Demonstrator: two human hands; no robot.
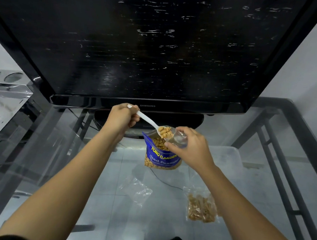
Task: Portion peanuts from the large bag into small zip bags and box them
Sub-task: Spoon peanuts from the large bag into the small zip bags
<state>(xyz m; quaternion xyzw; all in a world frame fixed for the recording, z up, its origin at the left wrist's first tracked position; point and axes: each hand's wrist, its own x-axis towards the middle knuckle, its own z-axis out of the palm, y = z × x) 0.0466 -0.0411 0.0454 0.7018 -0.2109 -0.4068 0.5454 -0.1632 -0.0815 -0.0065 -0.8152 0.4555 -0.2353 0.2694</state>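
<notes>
Two hands at frame centre: left hand [122,117] fisted round white spoon [149,123], long axis slanting down-right, peanut-heaped bowl at small zip bag [179,138] pinched by right hand [191,147], above blue peanut bag [162,158].

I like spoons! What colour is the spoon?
White plastic spoon, seen in the head view.
</notes>
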